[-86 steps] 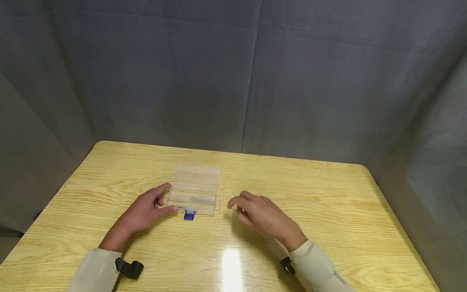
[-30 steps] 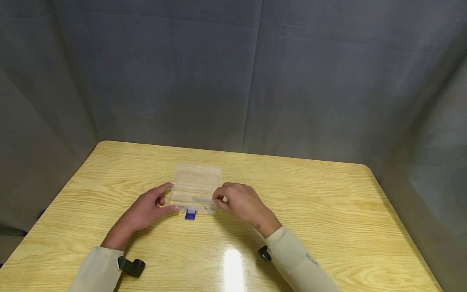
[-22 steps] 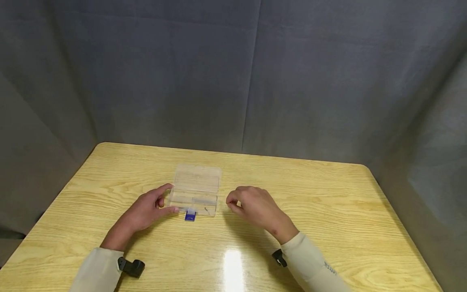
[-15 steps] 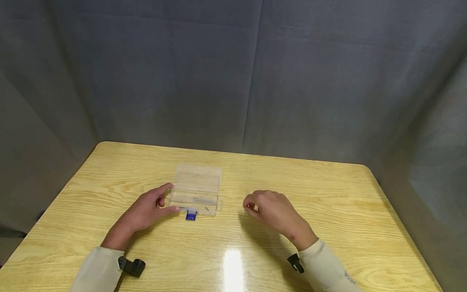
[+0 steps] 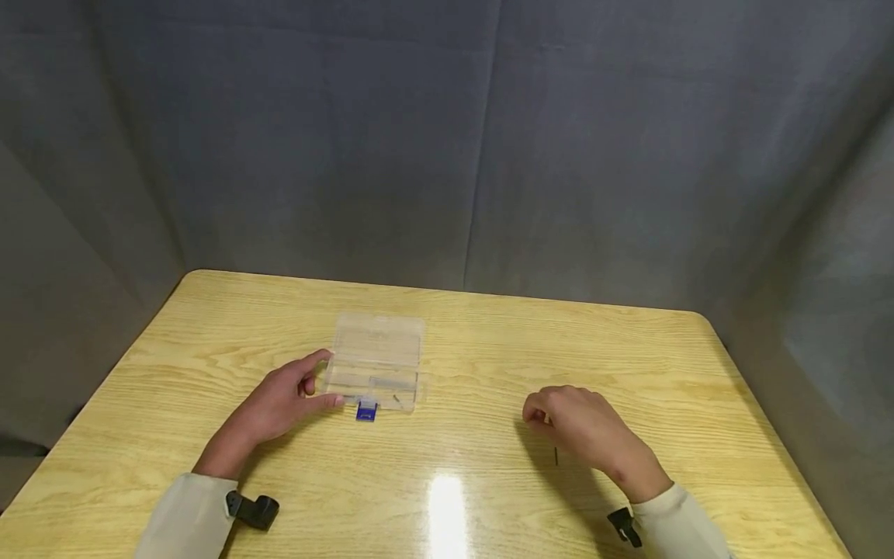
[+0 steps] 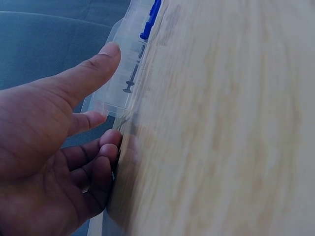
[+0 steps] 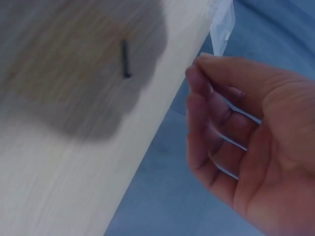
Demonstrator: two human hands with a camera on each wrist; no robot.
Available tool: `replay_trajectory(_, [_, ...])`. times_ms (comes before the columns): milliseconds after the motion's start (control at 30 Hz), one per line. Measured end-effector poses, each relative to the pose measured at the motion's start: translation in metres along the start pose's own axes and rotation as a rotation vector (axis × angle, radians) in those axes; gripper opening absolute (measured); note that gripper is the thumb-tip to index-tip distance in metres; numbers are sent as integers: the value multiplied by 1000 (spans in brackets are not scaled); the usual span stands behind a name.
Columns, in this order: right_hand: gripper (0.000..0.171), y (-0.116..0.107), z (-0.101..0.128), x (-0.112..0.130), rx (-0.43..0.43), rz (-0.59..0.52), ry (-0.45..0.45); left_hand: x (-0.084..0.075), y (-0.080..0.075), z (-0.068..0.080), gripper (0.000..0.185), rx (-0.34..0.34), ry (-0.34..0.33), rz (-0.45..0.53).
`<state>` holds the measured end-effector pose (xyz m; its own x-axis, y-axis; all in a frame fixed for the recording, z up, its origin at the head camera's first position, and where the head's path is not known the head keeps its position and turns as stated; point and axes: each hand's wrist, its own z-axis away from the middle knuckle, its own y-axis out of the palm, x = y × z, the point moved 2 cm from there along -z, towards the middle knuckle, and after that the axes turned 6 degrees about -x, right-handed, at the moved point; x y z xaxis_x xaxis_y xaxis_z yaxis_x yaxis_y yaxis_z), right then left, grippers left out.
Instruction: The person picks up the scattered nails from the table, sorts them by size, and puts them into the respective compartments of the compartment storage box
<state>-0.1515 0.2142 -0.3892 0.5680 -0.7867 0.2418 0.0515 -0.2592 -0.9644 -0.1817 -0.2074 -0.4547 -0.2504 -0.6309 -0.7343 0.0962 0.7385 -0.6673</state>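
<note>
A clear plastic compartment box lies on the table with its lid folded back and a blue latch at the front. My left hand holds the box by its left end, thumb at the front edge, index finger at the back. Inside the front right compartment lies a small dark nail. In the left wrist view, thin headed nails show through the box wall. Right of the box, my right hand hovers, fingers loosely curled and seemingly holding nothing. Another dark nail lies on the table beneath it.
The wood-grain table has rounded far corners, and a bright light reflection shows at its front. Grey curtains hang behind and at both sides. A black wrist camera sits on the left sleeve.
My right hand came to the box's right end, then moved away rightward to above the loose nail. A dark nail now shows in the front right compartment. The left hand stays put.
</note>
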Motion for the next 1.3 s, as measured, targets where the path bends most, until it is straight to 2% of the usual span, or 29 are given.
replay_trajectory(200, [18, 6, 12, -11, 36, 8, 54, 2, 0, -1, 74, 5, -7, -9])
replay_trajectory(600, [14, 9, 22, -19, 27, 11, 62, 0, -4, 2, 77, -8, -19, 9])
replay_trajectory(1033, [14, 10, 30, -21, 34, 33, 138, -1, -2, 1, 78, -3, -18, 11])
replay_trajectory(1300, [18, 15, 35, -22, 37, 11, 104, -2, 0, 1, 78, 2, -21, 19])
